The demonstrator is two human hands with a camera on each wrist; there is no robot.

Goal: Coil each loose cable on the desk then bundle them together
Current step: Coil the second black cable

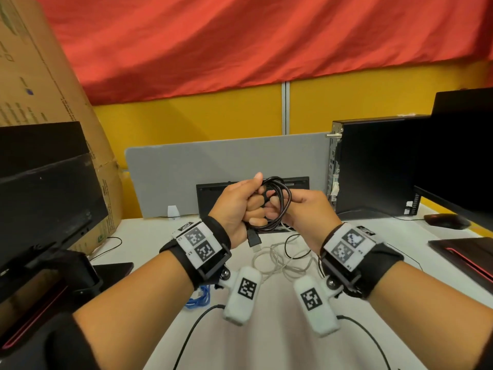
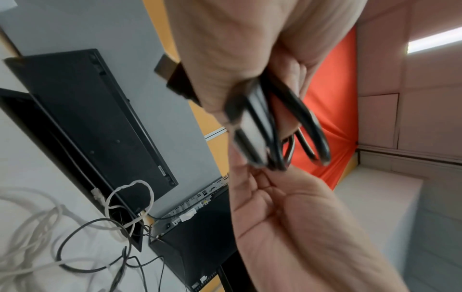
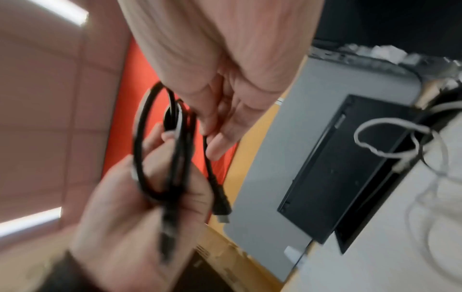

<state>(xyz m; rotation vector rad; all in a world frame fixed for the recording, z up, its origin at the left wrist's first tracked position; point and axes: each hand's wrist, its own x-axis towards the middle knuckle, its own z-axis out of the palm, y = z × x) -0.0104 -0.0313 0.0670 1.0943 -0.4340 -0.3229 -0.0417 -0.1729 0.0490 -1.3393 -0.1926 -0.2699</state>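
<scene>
Both hands are raised above the white desk (image 1: 266, 343) with a coiled black cable (image 1: 278, 209) between them. My left hand (image 1: 244, 205) grips the loops in a fist, thumb on top. One plug (image 1: 254, 240) hangs below that fist. My right hand (image 1: 304, 209) has its fingers curled into the coil from the right. In the right wrist view my right hand (image 3: 225, 79) pinches the strand that leads to the other plug (image 3: 221, 205), beside the coil (image 3: 142, 138). In the left wrist view the loops (image 2: 262, 126) run between both palms. A white cable (image 1: 280, 263) lies loose on the desk.
A blue cable (image 1: 200, 297) lies under my left wrist and a thin black cable (image 1: 289, 248) crosses the white one. A keyboard (image 1: 213, 198) leans on a grey divider (image 1: 226, 161). Monitors (image 1: 48, 198) stand left and right, a PC tower (image 1: 373, 166) and mouse (image 1: 445, 220) at right.
</scene>
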